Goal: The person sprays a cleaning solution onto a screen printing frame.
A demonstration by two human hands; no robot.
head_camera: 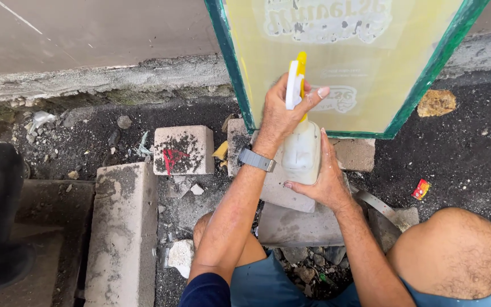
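- Fingers [313,96] of left hand [282,113] curled around yellow-and-white trigger head of bottle [300,150]; right hand [325,179] cups its body from the side.
- Bottle: translucent white plastic, squat, upright on grey concrete blocks [291,224] between the knees.
- Screen [336,62]: yellow mesh, green frame, leaning against wall just behind bottle.
- Nearby: gritty block with red mark [182,150], long kerb block [121,233], rubble, dark gravel ground.

Soft even daylight, faint shadows, sharp focus, no glare.
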